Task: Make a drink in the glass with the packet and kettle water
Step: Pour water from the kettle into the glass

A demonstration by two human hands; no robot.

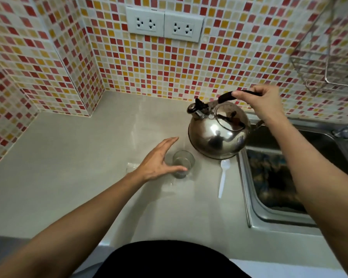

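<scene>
A clear glass [183, 163] stands upright on the beige counter [88, 161]. My left hand [159, 160] is open beside it on its left, thumb at the glass's near side, fingers spread behind it. A shiny steel kettle [217, 131] is tilted with its spout toward the left, behind and right of the glass. My right hand [257, 103] is shut on the kettle's black handle. A clear, empty-looking packet [133, 166] lies flat on the counter, partly under my left hand. A white plastic spoon [223, 177] lies right of the glass.
A steel sink [249, 197] with a dark basin lies at the right, its tap [344, 131] at the far right. A wire rack [325, 63] hangs on the tiled wall above. Two socket plates [165, 24] sit on the back wall.
</scene>
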